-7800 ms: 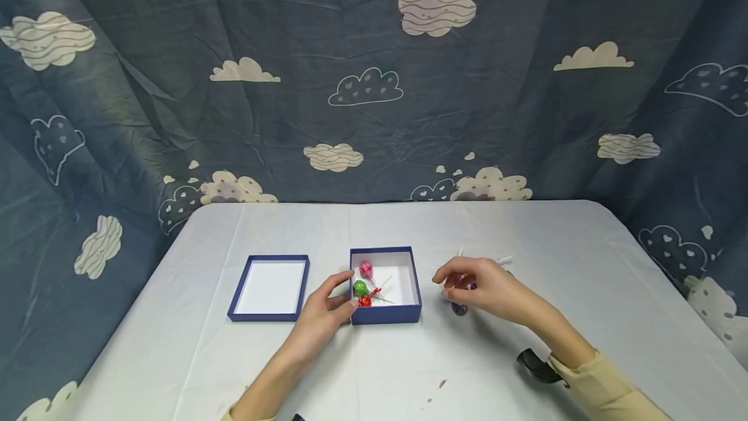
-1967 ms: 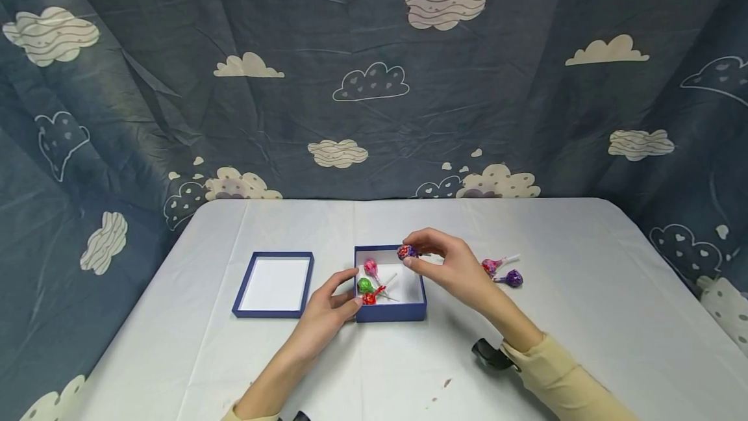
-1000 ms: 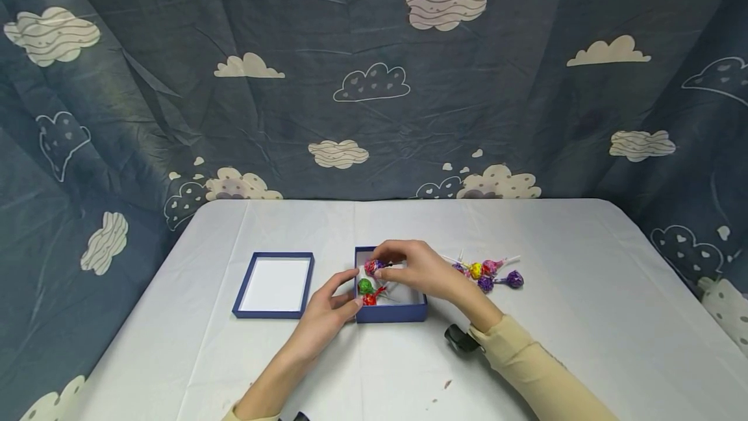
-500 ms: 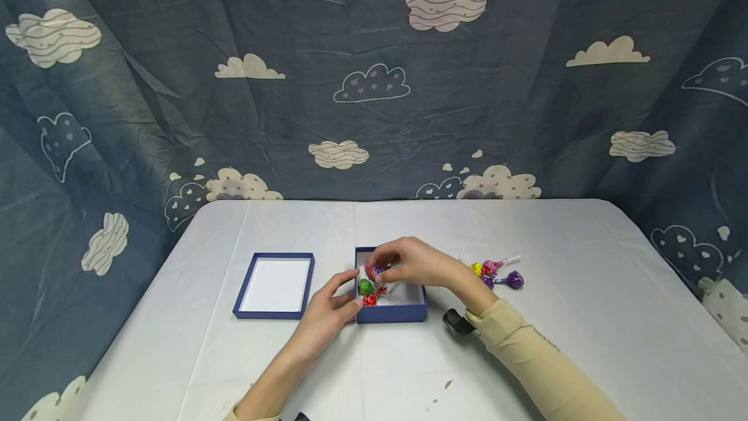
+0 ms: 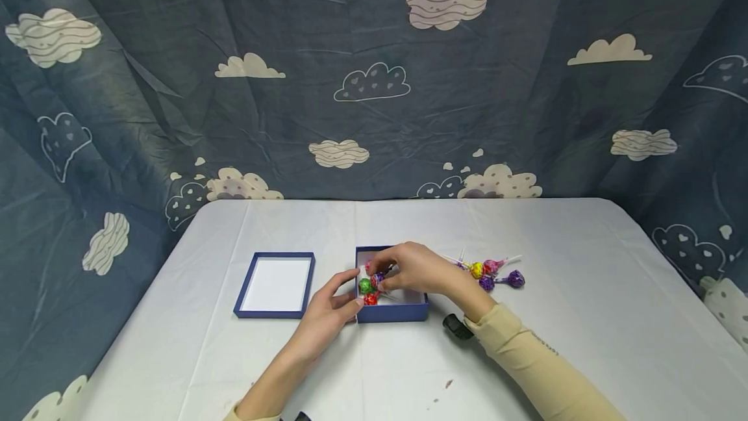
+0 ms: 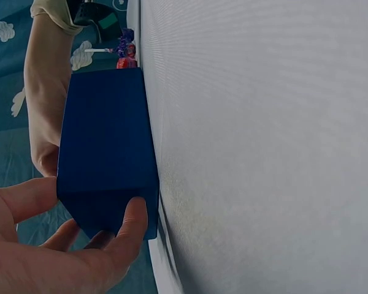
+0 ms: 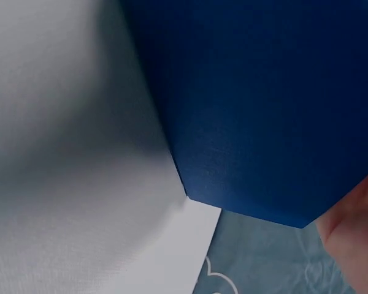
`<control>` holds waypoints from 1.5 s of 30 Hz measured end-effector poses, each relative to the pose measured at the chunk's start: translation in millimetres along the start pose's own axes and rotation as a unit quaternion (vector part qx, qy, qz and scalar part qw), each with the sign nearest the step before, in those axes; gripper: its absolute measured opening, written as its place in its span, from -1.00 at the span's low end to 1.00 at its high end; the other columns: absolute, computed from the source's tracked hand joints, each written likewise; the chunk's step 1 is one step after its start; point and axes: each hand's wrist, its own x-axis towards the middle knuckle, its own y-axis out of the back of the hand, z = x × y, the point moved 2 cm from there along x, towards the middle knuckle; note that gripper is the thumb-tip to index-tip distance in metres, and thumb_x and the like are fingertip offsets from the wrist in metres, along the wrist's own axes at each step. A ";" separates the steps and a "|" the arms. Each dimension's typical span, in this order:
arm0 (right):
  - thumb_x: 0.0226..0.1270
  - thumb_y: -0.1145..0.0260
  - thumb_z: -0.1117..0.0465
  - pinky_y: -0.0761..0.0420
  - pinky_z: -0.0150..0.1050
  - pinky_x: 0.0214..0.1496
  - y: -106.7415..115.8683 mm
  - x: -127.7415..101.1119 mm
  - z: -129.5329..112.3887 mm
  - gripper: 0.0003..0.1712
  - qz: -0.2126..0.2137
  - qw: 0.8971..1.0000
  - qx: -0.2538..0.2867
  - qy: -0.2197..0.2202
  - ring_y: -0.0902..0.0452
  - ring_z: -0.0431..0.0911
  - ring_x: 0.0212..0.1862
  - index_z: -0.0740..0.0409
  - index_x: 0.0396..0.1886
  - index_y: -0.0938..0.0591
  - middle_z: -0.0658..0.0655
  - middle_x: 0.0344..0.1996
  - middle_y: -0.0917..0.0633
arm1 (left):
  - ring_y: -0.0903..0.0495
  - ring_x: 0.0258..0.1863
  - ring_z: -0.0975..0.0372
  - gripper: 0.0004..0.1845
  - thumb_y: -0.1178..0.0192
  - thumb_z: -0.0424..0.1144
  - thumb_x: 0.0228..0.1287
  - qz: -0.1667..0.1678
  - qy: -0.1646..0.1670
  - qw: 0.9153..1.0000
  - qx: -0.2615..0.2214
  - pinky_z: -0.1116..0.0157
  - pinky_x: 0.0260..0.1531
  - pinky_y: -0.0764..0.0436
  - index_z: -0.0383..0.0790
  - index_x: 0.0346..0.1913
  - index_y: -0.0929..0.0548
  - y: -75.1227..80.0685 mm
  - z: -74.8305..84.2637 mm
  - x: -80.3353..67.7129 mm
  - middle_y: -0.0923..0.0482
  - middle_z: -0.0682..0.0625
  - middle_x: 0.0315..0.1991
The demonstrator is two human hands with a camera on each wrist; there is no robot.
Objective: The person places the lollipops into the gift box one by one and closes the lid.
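Observation:
A small dark blue box stands open on the white table, with green, red and pink lollipops inside. My left hand grips its left front corner, thumb and fingers round the blue wall. My right hand reaches into the box from the right and pinches a purple-and-red lollipop just above the green lollipop. The right wrist view shows only the box's outer wall close up and a bit of my hand.
The box's lid lies upturned to the left. Several loose lollipops lie in a heap on the table right of the box. A cloud-print cloth hangs behind the table.
My right hand picked a lollipop from the heap, carried it left over the box and has lowered it onto the candies inside. My left hand has stayed on the box's corner.

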 end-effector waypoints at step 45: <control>0.32 -0.37 0.26 -0.59 -0.13 0.07 35.4 -59.7 -10.3 -0.76 0.146 0.983 0.105 0.037 -0.60 -0.22 -0.11 -0.11 -0.06 -0.69 -0.11 -0.13 -0.70 | -0.41 0.26 -0.16 -0.44 -0.14 -0.37 0.38 0.006 -0.003 1.000 0.008 0.04 0.05 -0.57 -0.23 0.42 -0.33 -1.3 3.0 -1.4 -0.30 -0.35 0.34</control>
